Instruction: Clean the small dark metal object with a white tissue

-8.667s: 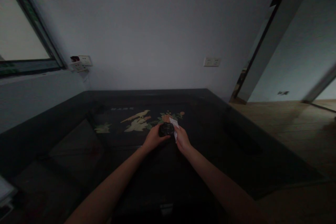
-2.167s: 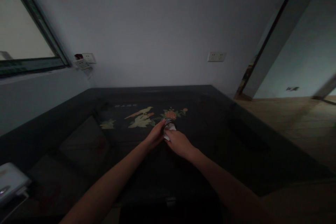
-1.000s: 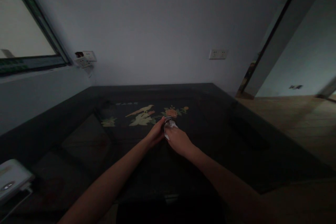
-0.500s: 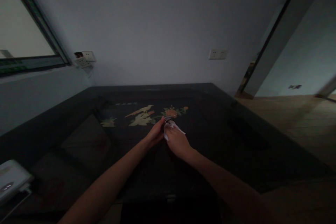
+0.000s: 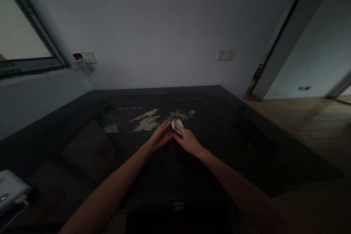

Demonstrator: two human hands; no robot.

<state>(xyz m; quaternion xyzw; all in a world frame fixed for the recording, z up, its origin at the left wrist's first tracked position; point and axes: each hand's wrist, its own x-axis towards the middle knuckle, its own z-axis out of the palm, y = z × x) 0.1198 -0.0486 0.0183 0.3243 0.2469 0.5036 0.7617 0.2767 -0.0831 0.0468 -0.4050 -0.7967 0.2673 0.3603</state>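
Note:
Over the middle of the dark table my left hand (image 5: pixel 160 137) is closed round the left side of a small, shiny, cup-like metal vessel (image 5: pixel 170 120). Its open mouth is tilted towards me. A crumpled white tissue (image 5: pixel 177 123) lies in the mouth. My right hand (image 5: pixel 189 141) pinches the tissue, its fingers at the vessel's near right edge. Both hands hide the vessel's lower part, and the dim light blurs its exact form.
The glossy black table (image 5: pixel 219 117) bears an inlaid bird-and-flower picture (image 5: pixel 146 120). A white device with a cord (image 5: pixel 12 190) stands at the near left. A dark flat object (image 5: pixel 257 137) lies to the right. Wall sockets (image 5: pixel 225 55) sit beyond the table.
My right hand has drawn back a little, and its fingers now pinch the tissue at the near edge. More of the vessel's mouth shows, and less tissue hangs out. The view has shifted slightly.

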